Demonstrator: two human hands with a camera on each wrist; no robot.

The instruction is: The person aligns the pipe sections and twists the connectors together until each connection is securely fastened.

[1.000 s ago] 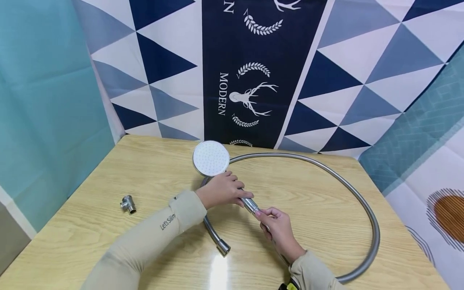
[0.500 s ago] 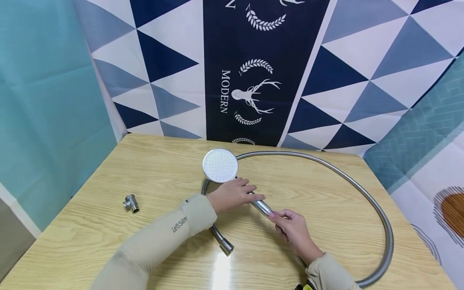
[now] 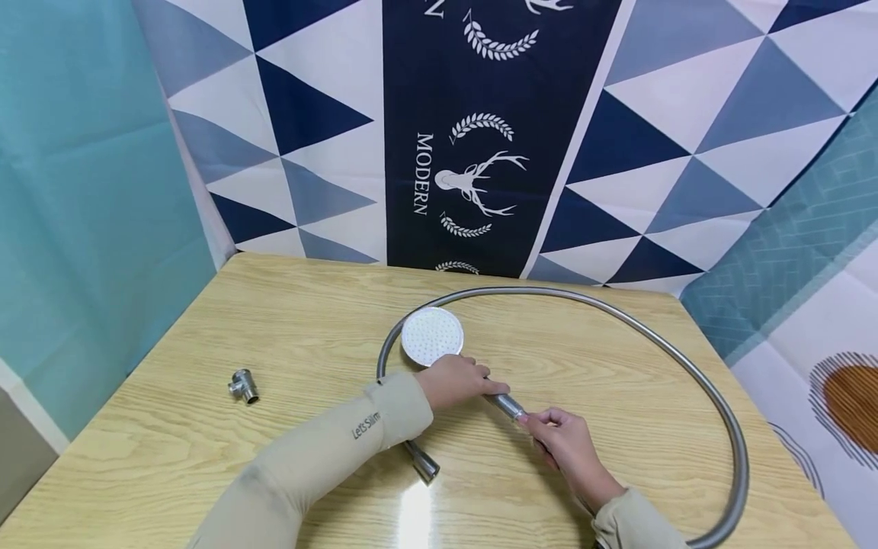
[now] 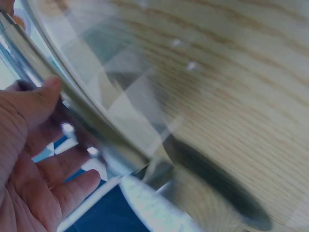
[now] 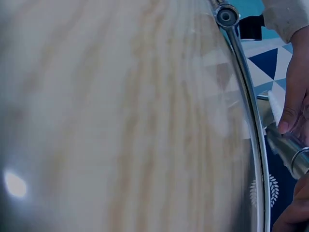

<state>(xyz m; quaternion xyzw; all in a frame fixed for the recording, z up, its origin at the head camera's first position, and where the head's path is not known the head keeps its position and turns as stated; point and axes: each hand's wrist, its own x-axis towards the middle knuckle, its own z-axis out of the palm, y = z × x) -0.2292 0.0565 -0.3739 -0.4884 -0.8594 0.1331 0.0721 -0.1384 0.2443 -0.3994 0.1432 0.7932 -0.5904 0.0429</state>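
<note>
Shower head [image 3: 432, 336]: left hand [image 3: 454, 381] grips its handle [image 3: 509, 406].

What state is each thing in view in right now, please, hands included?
Shower head: gripped by its handle, spray face toward the head camera.
Hose: curved in a wide loop, one metal end free.
Pipe fitting: lying loose on the table.
Left hand: gripping the handle.
Right hand: pinching at the handle's lower end.
Joint there: hidden, cannot tell if attached.
</note>
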